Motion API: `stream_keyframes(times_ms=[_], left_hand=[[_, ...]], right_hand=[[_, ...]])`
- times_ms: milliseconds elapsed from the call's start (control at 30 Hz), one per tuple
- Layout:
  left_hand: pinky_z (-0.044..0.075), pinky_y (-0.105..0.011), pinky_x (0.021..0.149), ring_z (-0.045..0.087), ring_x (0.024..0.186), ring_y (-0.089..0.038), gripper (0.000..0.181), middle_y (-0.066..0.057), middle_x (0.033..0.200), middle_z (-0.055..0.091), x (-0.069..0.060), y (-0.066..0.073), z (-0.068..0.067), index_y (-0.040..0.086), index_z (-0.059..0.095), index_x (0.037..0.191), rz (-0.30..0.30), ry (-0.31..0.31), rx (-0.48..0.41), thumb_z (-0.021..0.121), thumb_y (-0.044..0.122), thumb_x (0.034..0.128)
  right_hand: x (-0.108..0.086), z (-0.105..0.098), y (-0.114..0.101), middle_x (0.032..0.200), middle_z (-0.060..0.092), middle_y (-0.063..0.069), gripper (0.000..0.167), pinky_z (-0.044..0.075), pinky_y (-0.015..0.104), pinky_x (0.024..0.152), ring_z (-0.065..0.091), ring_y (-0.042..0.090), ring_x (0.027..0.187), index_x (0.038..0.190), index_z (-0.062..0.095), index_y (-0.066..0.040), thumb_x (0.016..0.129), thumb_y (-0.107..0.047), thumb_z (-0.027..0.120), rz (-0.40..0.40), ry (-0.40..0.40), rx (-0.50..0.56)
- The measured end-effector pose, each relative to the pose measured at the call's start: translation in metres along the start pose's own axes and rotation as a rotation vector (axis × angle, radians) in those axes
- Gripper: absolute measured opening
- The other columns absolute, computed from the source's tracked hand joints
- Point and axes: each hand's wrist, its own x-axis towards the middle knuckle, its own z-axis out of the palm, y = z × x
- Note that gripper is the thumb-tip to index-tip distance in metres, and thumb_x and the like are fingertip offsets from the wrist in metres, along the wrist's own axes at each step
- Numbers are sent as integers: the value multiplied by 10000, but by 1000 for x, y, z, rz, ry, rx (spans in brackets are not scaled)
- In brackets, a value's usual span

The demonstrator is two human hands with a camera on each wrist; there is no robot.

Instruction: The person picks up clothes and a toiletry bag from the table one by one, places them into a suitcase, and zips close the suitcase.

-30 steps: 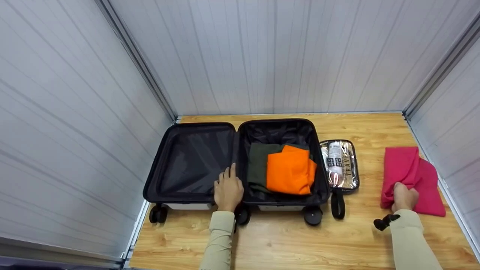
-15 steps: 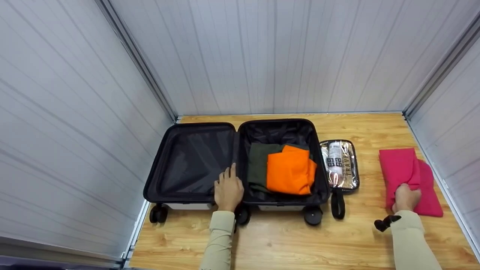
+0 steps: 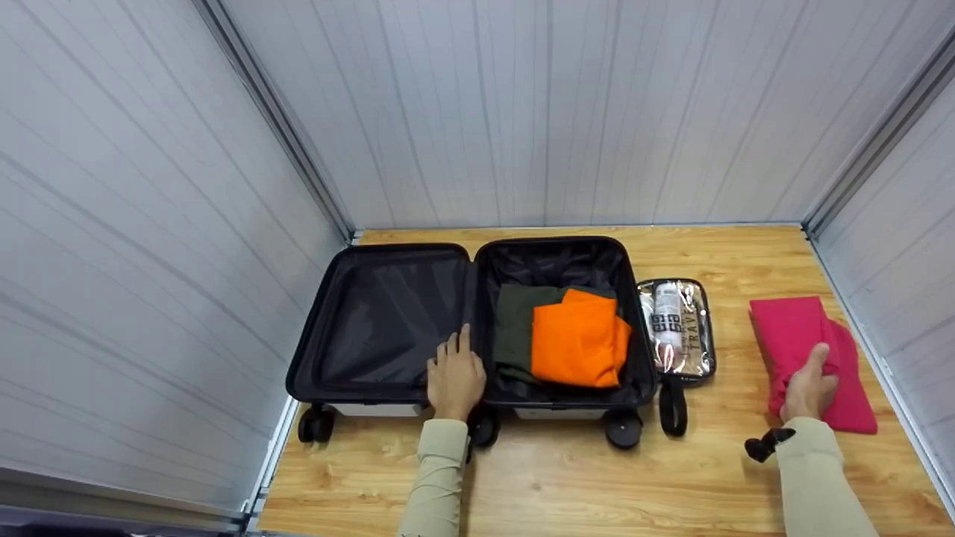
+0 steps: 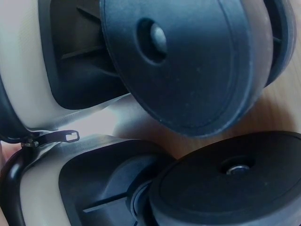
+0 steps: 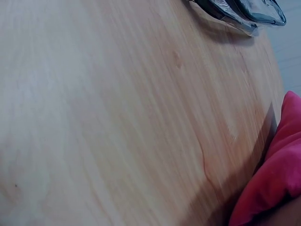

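Note:
An open suitcase (image 3: 313, 358) lies flat on the floor, its two dark-lined halves side by side. My left hand (image 3: 455, 380) rests over the near edge where the halves meet, fingers extended and loosely bent. In the left wrist view, two black wheels (image 4: 188, 61) and a zipper pull (image 4: 59, 137) show close up. To the far right, my right hand (image 3: 809, 388) holds the near left edge of a folded pink cloth (image 3: 791, 328), thumb on top; its other fingers are hidden. The cloth (image 5: 277, 174) bulges at the right wrist view's lower right.
Inside the right half lie an orange folded cloth (image 3: 574, 343) and a dark green one (image 3: 511, 321). Beside the suitcase is a clear travel pouch (image 3: 694, 350) holding a white bottle, with a black strap (image 3: 673, 410). Pale walls (image 3: 522, 112) border the wooden floor (image 3: 597, 492).
The pink cloth has shifted slightly left and its far left corner has turned left. The right hand's thumb now points forward over the cloth. The left hand has stayed in place.

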Motion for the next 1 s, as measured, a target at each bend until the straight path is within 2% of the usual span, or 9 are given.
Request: stream_keyframes(times_ms=[67, 167, 233, 300, 400, 467, 633, 800, 1000], left_hand=[[487, -566, 1007, 557, 1310, -351, 509, -118, 1465, 577, 0, 0, 0, 186, 413, 1576, -2, -3, -1, 459, 248, 1072], [484, -566, 1012, 552, 1316, -351, 513, -117, 1473, 570, 1, 0, 1, 192, 402, 1582, -6, -14, -4, 452, 254, 1075], [483, -565, 1016, 550, 1320, -351, 517, -115, 1478, 566, 1, 0, 1, 197, 395, 1586, -7, -20, -2, 450, 258, 1076], [483, -565, 1015, 551, 1318, -350, 517, -116, 1476, 566, 1, -1, 2, 198, 395, 1585, -6, -17, -1, 452, 257, 1075], [485, -567, 1013, 553, 1316, -351, 516, -116, 1473, 569, 1, -1, 2, 197, 399, 1583, -5, -12, 3, 455, 255, 1073], [486, -568, 1011, 555, 1315, -351, 516, -117, 1472, 570, 1, -1, 2, 196, 403, 1581, -4, -9, 4, 456, 254, 1072], [486, -570, 1014, 554, 1315, -353, 515, -119, 1474, 570, 1, 0, 0, 195, 402, 1583, -1, -7, -1, 453, 256, 1074], [482, -578, 1015, 552, 1318, -359, 510, -124, 1470, 571, 0, 0, 1, 185, 414, 1576, 0, 6, -19, 457, 249, 1071], [477, -586, 1024, 549, 1325, -363, 511, -125, 1474, 570, 0, 0, 1, 183, 419, 1573, -3, 3, -27, 458, 249, 1068]], right_hand=[[0, 1, 0, 1430, 481, 6, 726, 295, 195, 1149, 440, 99, 1307, 1490, 384, -256, 920, -651, 601, -14, 3, 10], [2, 4, 0, 1081, 458, -132, 470, 367, 196, 1007, 438, 36, 1006, 1206, 493, -251, 877, -462, 753, -24, 22, 8], [2, 5, -1, 1135, 478, -126, 466, 377, 196, 1031, 453, 58, 1059, 1278, 515, -209, 899, -384, 722, -32, 29, -27], [3, 6, -3, 1309, 494, -76, 599, 346, 193, 1108, 444, 94, 1216, 1459, 461, -170, 931, -365, 666, -36, 20, -54], [2, 9, -6, 1561, 379, 17, 768, 276, 214, 1203, 340, 130, 1419, 1611, 300, -99, 963, -380, 604, -51, -3, -95], [0, 9, -8, 1615, 315, 25, 789, 252, 236, 1229, 289, 136, 1469, 1629, 251, -85, 981, -396, 577, -61, -24, -123], [-5, 10, -10, 1383, 479, -74, 609, 302, 245, 1194, 360, 144, 1395, 1532, 431, -126, 996, -364, 596, -87, -46, -125], [-8, 9, -10, 1076, 479, -200, 212, 331, 195, 1105, 443, 64, 1214, 1197, 594, -248, 997, -311, 629, -113, -65, -63], [-12, 10, -15, 1044, 486, -178, 95, 358, 149, 985, 454, 3, 1032, 1082, 607, -271, 995, -281, 645, -117, -76, 0]])
